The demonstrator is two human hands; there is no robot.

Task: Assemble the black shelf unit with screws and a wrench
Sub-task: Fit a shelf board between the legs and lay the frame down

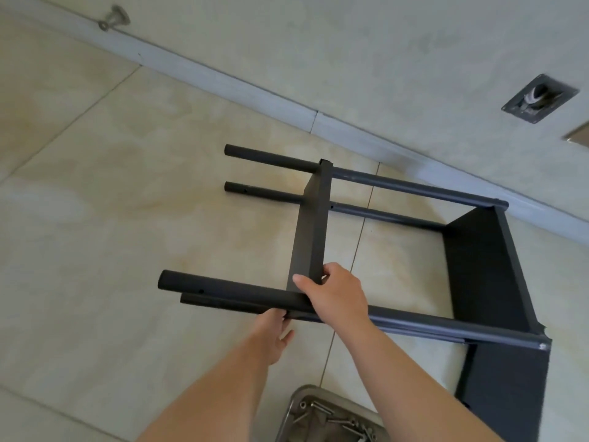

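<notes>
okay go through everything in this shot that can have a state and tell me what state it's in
Shelf unit: lying on its side, partly assembled.
Middle shelf: fitted between the poles.
Right hand: gripping the middle shelf's corner.
Left hand: under the near pole.
Metal tray: holding loose screws.

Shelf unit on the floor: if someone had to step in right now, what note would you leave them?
Right hand: gripping the near end of the middle shelf panel.
Left hand: under the near pole, steadying it; grip unclear.
Unit lies on its side on the floor; end panel joined to four poles.
Screws in metal tray by your feet. No wrench in sight.
Left: align the middle panel with the pole holes and screw it.
</notes>
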